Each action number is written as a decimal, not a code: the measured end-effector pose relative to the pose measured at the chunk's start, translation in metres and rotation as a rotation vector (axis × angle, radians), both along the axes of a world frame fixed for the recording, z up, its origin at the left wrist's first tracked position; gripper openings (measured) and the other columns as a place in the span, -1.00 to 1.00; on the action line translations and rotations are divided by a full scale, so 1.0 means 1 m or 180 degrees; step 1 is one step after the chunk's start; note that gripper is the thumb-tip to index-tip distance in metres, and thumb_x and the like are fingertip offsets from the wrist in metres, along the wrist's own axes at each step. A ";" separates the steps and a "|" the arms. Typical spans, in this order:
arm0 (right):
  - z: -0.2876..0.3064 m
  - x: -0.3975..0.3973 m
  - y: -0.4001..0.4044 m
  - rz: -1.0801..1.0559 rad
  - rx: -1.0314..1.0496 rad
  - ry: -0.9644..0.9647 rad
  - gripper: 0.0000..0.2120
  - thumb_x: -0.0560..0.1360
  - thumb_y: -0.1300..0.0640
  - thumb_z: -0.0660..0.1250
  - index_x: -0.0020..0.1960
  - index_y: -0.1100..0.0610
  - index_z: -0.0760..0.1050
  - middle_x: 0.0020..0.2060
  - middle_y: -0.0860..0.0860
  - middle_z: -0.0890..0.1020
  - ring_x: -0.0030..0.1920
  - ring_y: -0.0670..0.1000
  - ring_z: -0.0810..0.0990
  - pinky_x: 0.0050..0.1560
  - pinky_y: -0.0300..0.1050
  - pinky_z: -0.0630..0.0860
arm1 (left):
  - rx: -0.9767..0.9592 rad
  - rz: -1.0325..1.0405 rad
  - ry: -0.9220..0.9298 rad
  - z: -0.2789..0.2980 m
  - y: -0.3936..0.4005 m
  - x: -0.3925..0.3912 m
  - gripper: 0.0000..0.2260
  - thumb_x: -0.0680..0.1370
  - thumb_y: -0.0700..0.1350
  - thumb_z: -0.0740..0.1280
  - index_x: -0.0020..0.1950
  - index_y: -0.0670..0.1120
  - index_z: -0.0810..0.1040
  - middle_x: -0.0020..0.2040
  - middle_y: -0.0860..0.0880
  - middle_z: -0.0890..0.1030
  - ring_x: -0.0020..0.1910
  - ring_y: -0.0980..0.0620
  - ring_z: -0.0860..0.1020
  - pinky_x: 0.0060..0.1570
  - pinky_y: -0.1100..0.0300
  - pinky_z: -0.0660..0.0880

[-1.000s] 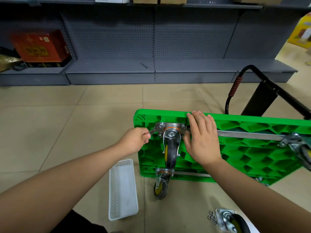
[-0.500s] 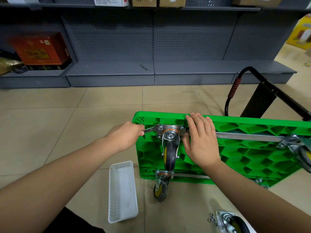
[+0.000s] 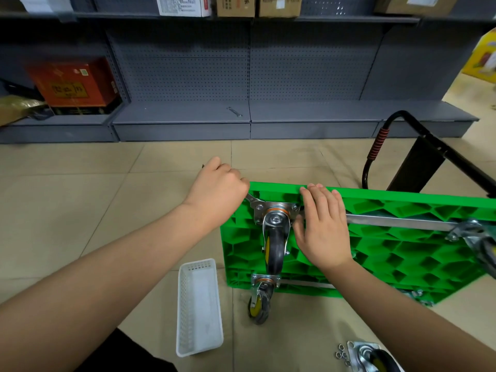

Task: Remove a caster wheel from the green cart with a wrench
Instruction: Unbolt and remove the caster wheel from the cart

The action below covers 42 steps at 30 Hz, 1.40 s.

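Observation:
The green cart (image 3: 402, 248) stands on its side on the tiled floor, underside toward me. A caster wheel (image 3: 276, 247) with a steel plate is bolted near its upper left corner. My left hand (image 3: 218, 187) grips the handle of a steel wrench (image 3: 253, 200) whose head sits at the plate's left bolt. My right hand (image 3: 322, 226) lies flat on the cart just right of that caster, fingers over the top edge. A second caster (image 3: 259, 302) hangs at the lower left corner, and a third (image 3: 480, 242) is at the right.
A white perforated basket (image 3: 198, 307) lies on the floor left of the cart. A loose caster (image 3: 371, 358) and several nuts (image 3: 342, 355) lie at bottom right. The cart's black handle (image 3: 418, 146) juts out at upper right. Grey shelving (image 3: 241, 116) with a spare wrench (image 3: 234, 111) runs behind.
My left hand has swung the wrench handle upward and away from me, from level with the caster plate to above the cart's top corner. My right hand has stayed put.

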State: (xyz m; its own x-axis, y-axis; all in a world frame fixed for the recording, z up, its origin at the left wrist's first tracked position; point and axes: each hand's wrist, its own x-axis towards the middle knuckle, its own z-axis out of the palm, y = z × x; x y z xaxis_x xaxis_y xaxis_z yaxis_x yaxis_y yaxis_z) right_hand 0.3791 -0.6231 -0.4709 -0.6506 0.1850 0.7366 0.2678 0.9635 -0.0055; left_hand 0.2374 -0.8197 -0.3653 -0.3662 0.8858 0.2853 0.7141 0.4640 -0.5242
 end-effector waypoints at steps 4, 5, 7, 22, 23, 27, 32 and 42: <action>0.000 0.001 0.002 0.0017 0.0050 -0.0018 -0.51 0.52 0.16 0.28 0.43 0.28 0.44 0.38 0.21 0.50 0.43 0.25 0.40 0.52 0.24 0.22 | 0.0232 -0.0010 -0.0120 -0.005 -0.010 -0.014 -0.76 0.24 -0.21 0.61 -0.26 -0.04 0.59 -0.36 -0.01 0.57 -0.33 -0.09 0.57 -0.20 0.11 0.34; -0.001 0.001 0.002 0.0016 0.0051 -0.0013 -0.50 0.52 0.16 0.28 0.43 0.28 0.44 0.38 0.21 0.50 0.43 0.25 0.40 0.52 0.24 0.22 | 0.0285 0.0054 -0.0227 -0.006 -0.016 -0.015 -0.76 0.28 -0.20 0.61 -0.22 -0.03 0.59 -0.34 -0.01 0.58 -0.32 -0.10 0.58 -0.20 0.10 0.36; -0.002 0.000 0.001 -0.0001 0.0043 0.0014 -0.50 0.52 0.15 0.28 0.43 0.28 0.44 0.37 0.21 0.50 0.43 0.25 0.41 0.52 0.25 0.21 | 0.0535 0.0169 -0.0584 -0.014 -0.028 -0.018 -0.85 0.45 -0.13 0.54 -0.11 -0.02 0.58 -0.27 -0.02 0.60 -0.26 -0.14 0.61 -0.22 0.09 0.42; -0.003 -0.001 0.001 0.0012 0.0025 0.0056 -0.51 0.53 0.14 0.26 0.43 0.28 0.45 0.38 0.21 0.50 0.44 0.25 0.40 0.53 0.25 0.21 | 0.1715 0.0837 -0.4060 -0.097 -0.022 0.016 -0.79 0.68 -0.15 0.23 -0.16 0.01 0.45 -0.22 -0.04 0.67 -0.29 0.05 0.67 -0.15 0.17 0.56; -0.003 -0.001 0.001 0.0007 0.0027 0.0056 -0.51 0.53 0.14 0.27 0.43 0.28 0.45 0.38 0.21 0.50 0.44 0.25 0.40 0.53 0.25 0.21 | 0.1782 0.0853 -0.4107 -0.099 -0.019 0.016 -0.79 0.68 -0.15 0.22 -0.16 -0.01 0.44 -0.22 -0.05 0.67 -0.28 0.04 0.67 -0.14 0.16 0.55; -0.003 -0.001 0.001 0.0018 0.0031 0.0068 -0.51 0.53 0.14 0.28 0.43 0.28 0.45 0.38 0.21 0.50 0.44 0.24 0.40 0.53 0.24 0.20 | 0.1860 0.0931 -0.4187 -0.103 -0.013 0.016 -0.81 0.70 -0.13 0.18 -0.11 -0.07 0.42 -0.17 -0.10 0.69 -0.22 0.02 0.69 -0.19 0.24 0.52; -0.003 -0.002 0.000 0.0009 0.0010 0.0077 -0.51 0.53 0.14 0.27 0.43 0.27 0.45 0.38 0.21 0.50 0.44 0.25 0.40 0.53 0.25 0.21 | 0.1728 0.0955 -0.4119 -0.109 -0.004 0.019 -0.82 0.71 -0.10 0.16 -0.06 -0.12 0.43 -0.18 -0.05 0.70 -0.24 0.15 0.65 -0.20 0.23 0.52; -0.001 -0.002 -0.002 -0.0001 -0.0023 0.0093 -0.51 0.52 0.15 0.28 0.42 0.28 0.45 0.37 0.21 0.50 0.43 0.25 0.41 0.52 0.25 0.21 | 0.1454 0.1024 -0.4153 -0.118 0.011 0.009 -0.68 0.70 -0.09 0.19 -0.26 -0.01 0.42 -0.29 0.02 0.55 -0.24 0.00 0.49 -0.20 0.12 0.36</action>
State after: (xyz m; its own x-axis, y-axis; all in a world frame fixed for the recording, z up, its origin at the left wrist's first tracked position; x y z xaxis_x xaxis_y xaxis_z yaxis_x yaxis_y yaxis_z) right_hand 0.3770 -0.6250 -0.4721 -0.6286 0.1907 0.7540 0.2679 0.9632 -0.0202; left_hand 0.2467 -0.8090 -0.4832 -0.7499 0.6380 -0.1749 0.3939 0.6430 0.6568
